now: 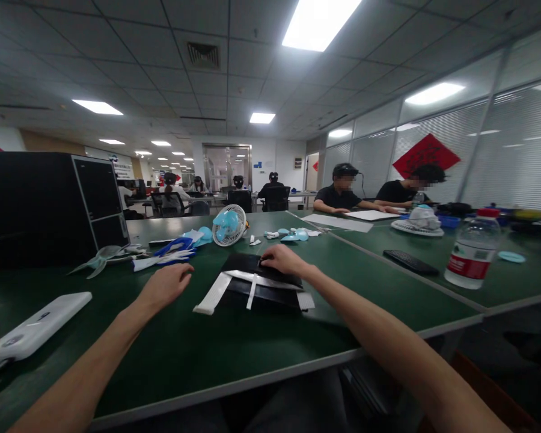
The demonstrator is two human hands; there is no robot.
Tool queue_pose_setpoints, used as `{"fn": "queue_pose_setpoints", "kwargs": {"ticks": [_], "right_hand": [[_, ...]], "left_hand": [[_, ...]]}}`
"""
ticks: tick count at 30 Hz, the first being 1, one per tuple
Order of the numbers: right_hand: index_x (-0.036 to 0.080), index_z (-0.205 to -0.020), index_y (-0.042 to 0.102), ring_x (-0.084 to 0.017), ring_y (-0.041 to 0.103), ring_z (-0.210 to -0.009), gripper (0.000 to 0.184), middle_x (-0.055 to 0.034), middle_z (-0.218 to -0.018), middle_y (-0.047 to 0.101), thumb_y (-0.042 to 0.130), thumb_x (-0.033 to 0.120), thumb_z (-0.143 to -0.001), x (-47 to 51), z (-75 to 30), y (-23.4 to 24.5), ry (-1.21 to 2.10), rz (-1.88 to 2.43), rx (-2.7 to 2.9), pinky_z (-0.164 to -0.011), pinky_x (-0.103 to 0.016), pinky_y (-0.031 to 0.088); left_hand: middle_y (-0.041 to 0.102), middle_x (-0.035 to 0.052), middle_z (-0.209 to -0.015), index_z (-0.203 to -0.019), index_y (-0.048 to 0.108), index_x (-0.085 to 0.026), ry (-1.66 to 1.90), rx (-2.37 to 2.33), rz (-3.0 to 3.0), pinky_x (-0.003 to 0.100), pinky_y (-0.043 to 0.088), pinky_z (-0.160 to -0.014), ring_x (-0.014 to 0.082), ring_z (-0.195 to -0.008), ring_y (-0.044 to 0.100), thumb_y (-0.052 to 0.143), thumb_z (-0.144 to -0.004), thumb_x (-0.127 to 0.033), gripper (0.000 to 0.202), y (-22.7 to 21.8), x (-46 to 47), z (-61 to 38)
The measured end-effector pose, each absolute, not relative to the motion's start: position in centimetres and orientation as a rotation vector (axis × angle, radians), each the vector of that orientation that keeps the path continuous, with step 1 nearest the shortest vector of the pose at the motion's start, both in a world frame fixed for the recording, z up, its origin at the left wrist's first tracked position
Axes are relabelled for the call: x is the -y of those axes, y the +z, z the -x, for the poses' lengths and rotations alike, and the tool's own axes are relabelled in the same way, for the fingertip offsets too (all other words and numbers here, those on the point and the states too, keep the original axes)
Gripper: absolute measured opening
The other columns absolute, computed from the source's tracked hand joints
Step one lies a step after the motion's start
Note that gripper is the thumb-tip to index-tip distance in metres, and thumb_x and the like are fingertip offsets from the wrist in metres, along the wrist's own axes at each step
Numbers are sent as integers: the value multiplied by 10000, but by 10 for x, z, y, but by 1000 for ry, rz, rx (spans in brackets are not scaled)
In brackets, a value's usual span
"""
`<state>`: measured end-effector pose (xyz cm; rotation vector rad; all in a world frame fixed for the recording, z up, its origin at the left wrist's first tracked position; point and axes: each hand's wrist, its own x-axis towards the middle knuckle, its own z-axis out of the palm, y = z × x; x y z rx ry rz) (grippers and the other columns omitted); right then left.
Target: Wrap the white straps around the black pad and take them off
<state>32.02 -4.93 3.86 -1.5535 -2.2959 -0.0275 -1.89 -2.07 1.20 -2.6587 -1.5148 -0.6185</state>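
Green table (171,355): one fan (229,225), perhaps three strips (213,293).

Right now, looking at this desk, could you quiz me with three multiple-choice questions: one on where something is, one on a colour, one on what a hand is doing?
1. Where does the water bottle stand?
A. on the table to the person's right
B. beside the white power bank
C. on the black mat

2. What colour are the blades of the small fan?
A. red
B. light blue
C. black

3. What is the right hand doing?
A. lifting the bottle
B. resting on the far edge of the black mat
C. gripping the fan

Answers:
1. A: the bottle stands past the seam, on the right-hand table, near a black phone.
2. B: light blue blades show behind the white grille.
3. B: its fingers lie on the mat's far edge, while the left hand hovers loosely open beside the mat, holding nothing.
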Motion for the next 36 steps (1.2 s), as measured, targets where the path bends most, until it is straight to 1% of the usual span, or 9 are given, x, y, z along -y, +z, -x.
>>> {"fn": "queue_pose_setpoints", "kwargs": {"ticks": [3,6,11,16,21,25,27,32,36], "right_hand": [[138,-933,716,-146,593,-707,288,-57,-838,702,554,337,-805,60,-375,51,-107,1784,2088,-653,-229,407],[146,-901,730,-165,603,-738,294,-69,-829,702,529,341,-812,78,-438,55,-249,1999,1905,-671,-240,409],[156,-953,726,-213,618,-861,310,-98,-972,694,528,343,-805,116,-532,45,-359,2372,1488,-696,-258,418],[177,-970,720,-250,620,-905,313,-109,-1023,681,515,349,-810,148,-586,33,-321,2602,1246,-678,-289,426],[186,-877,732,-254,628,-881,251,-136,-983,682,542,322,-787,159,-605,23,-295,2647,1199,-678,-301,436],[193,-878,723,-259,624,-885,236,-134,-983,677,551,320,-778,162,-603,21,-248,2674,1203,-678,-309,431],[181,-886,708,-258,621,-882,262,-142,-979,669,531,352,-797,166,-599,24,-277,2669,1200,-676,-312,425],[129,-863,659,-284,625,-783,444,-227,-904,645,438,513,-831,194,-588,30,-303,2686,1056,-616,-348,402],[146,-732,643,-263,625,-711,484,-209,-779,648,444,582,-803,218,-578,25,-82,2681,1066,-595,-346,392]], "left_hand": [[645,76,-1093,-1091,595,-206,-514,1556,2693,361,471,-836,222,-970,602,393,-845,-382,363,7,13,22],[645,72,-1094,-1085,596,-214,-469,1564,2725,359,474,-833,216,-957,608,397,-841,-401,366,3,9,22],[646,72,-1091,-1079,597,-220,-451,1532,2753,357,480,-810,221,-962,606,390,-840,-415,371,1,10,19],[656,65,-1065,-1045,616,-227,-429,1511,2738,362,475,-821,222,-952,606,385,-837,-407,359,2,13,13],[649,65,-1083,-1068,603,-230,-392,1552,2759,361,479,-828,220,-962,606,395,-834,-405,359,-1,12,13],[651,65,-1071,-1062,602,-231,-386,1552,2767,358,484,-807,222,-944,612,394,-831,-408,358,0,12,14],[650,65,-1071,-1060,602,-227,-391,1545,2768,358,480,-818,220,-948,610,394,-830,-412,361,0,12,15],[643,72,-1092,-1079,597,-225,-379,1540,2770,359,478,-818,221,-960,605,388,-834,-425,379,0,11,15],[644,67,-1087,-1087,594,-230,-373,1539,2782,353,480,-801,222,-952,605,388,-834,-429,383,1,14,11]]}}
